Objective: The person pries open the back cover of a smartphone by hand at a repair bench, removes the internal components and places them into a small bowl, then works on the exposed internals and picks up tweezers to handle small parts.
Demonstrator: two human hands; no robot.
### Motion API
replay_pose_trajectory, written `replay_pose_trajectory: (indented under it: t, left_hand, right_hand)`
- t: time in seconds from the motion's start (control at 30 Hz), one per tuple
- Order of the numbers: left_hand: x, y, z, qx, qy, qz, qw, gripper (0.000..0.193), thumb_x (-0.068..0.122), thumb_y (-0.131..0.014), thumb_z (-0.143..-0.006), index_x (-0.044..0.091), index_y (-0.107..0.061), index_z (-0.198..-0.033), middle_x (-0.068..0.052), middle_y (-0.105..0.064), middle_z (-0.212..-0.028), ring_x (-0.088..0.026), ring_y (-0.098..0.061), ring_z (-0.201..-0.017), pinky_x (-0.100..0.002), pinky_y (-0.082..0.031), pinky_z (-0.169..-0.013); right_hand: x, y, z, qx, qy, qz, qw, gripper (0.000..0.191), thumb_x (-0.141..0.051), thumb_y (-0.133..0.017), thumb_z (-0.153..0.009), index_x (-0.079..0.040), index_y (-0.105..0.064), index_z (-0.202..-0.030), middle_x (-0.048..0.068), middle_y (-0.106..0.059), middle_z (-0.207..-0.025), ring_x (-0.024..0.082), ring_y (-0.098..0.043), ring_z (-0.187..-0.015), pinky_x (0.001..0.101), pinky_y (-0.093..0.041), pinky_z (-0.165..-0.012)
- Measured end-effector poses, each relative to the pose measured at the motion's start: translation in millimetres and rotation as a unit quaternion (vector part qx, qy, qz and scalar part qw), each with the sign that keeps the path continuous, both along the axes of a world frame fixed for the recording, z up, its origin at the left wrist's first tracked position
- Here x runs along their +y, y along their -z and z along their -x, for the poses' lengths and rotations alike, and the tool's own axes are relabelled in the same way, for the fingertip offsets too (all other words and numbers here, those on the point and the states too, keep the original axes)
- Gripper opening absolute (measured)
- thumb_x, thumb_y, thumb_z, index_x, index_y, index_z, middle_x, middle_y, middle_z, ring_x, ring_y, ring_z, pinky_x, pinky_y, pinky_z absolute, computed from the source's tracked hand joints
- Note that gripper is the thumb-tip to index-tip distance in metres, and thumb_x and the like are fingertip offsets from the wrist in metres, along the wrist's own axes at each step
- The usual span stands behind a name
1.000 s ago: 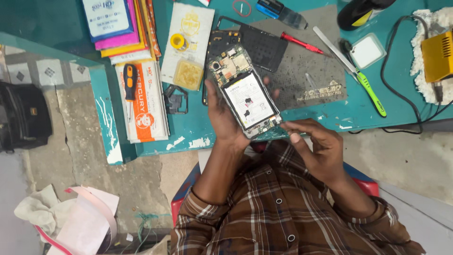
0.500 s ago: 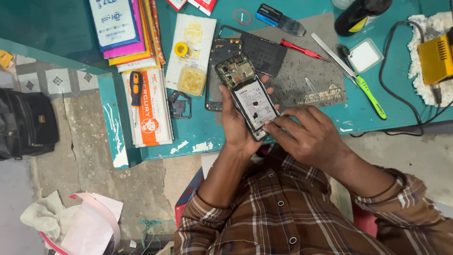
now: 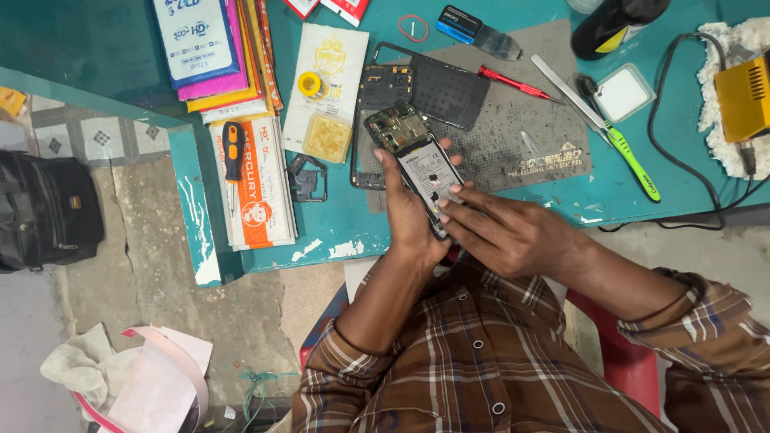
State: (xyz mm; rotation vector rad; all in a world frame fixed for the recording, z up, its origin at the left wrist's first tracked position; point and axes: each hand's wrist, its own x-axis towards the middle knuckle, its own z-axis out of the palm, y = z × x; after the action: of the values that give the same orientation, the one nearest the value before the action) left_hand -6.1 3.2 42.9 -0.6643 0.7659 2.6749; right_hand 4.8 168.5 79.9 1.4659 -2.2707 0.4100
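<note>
The opened phone (image 3: 419, 156) — back cover off, circuit board and white-labelled battery bare — sits above the teal table (image 3: 337, 240) edge, gripped in the left hand (image 3: 413, 212); the right hand (image 3: 513, 232), earlier curled lower, now presses fingertips (image 3: 446, 200) on its battery.

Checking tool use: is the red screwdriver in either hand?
No, the red screwdriver lies on the grey mat, away from both hands on the opened phone.

A small phone-repair workshop — the grey repair mat (image 3: 513, 136) on the teal workbench (image 3: 682, 200) shows it. On the mat lie a red screwdriver (image 3: 513, 84) and a phone back cover (image 3: 445, 92); right of it, a yellow soldering station (image 3: 742, 96); left of it, packaged screen parts (image 3: 200, 40).
</note>
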Motion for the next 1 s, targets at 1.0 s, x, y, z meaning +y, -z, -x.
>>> replay_pose_trajectory:
  t: [1.0]
  left_hand:
    - [32.0,34.8,-17.0,0.008,0.099,-0.094,0.991,0.075,0.069,-0.02,-0.107,0.011,-0.055,-0.141,-0.011,-0.066,-0.126,-0.023,-0.067,-0.105,-0.045,-0.062,-0.082]
  right_hand:
    - [30.1,-1.3,36.6,-0.427,0.121,0.395,0.804,0.021,0.003,-0.063,-0.109,0.0,-0.069,-0.129,0.017,-0.074,-0.123,0.022,-0.076,-0.11,0.0317,-0.068,-0.089]
